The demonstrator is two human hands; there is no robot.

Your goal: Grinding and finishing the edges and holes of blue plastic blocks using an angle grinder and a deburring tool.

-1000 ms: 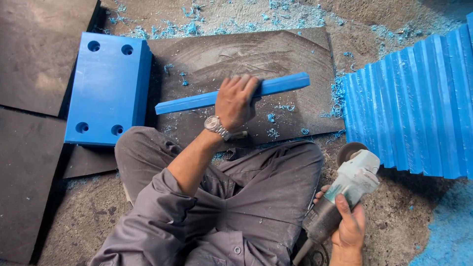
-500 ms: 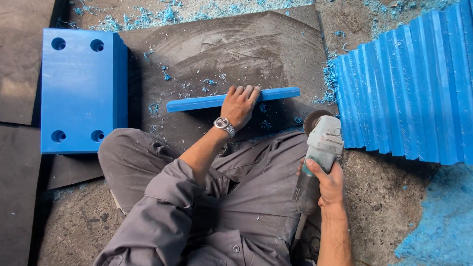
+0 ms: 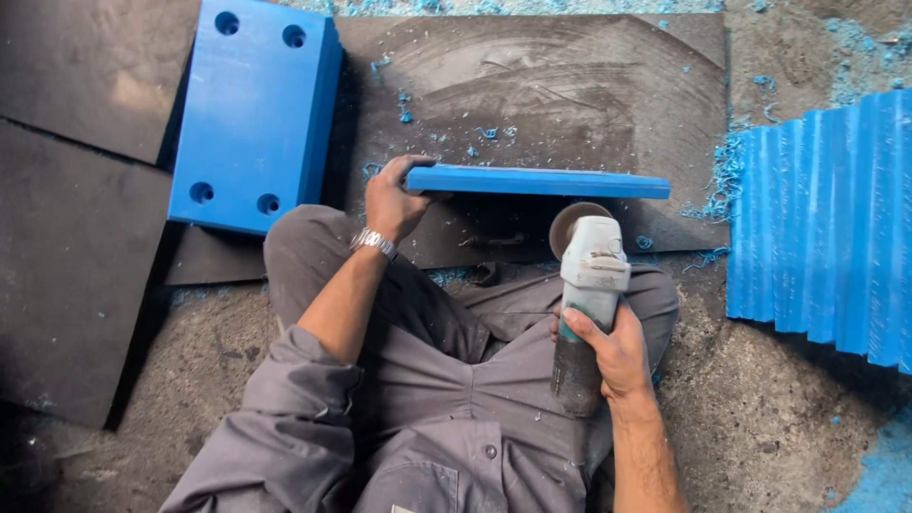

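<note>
My left hand (image 3: 394, 198) grips the left end of a long blue plastic bar (image 3: 541, 181) that stands on its edge on a dark board (image 3: 532, 85). My right hand (image 3: 608, 347) holds an angle grinder (image 3: 584, 285) by its body. The grinder's disc (image 3: 575, 220) sits just below the bar's middle, close to its lower edge. A metal watch is on my left wrist. I sit on the ground with my knees up, in grey work clothes.
A thick blue block with several round holes (image 3: 252, 114) lies to the left of the board. A row of blue bars (image 3: 826, 218) is stacked at the right. Blue shavings (image 3: 722, 176) litter the board and the dirt floor. Dark sheets (image 3: 76, 256) lie at left.
My left hand slid from the bar's middle to its left end, and the bar now stands on edge. My right hand brought the grinder up from my side to just under the bar.
</note>
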